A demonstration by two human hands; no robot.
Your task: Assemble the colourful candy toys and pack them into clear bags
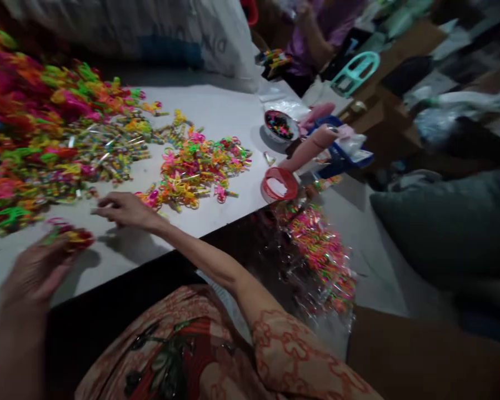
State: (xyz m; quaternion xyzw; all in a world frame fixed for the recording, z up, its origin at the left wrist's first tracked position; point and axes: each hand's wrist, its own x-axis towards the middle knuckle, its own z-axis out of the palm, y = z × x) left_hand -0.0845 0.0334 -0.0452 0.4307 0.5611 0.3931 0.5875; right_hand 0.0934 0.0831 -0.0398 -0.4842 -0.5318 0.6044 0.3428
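Neon toys (56, 108) on a white table (229, 111)
Yellow leads the middle pile (198, 164), with pink, orange and green; the left pile (29, 133) runs to red, orange and pink. The held bunch (80, 238) mixes red, yellow and green. Near, a peach sleeve (302, 347) bears red-orange loops; far, a shirt (342, 22) is purple.

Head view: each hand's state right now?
Left hand: closed on a bunch of small multicoloured plastic pieces.
Right hand: partly curled; cannot tell if its grip holds anything.
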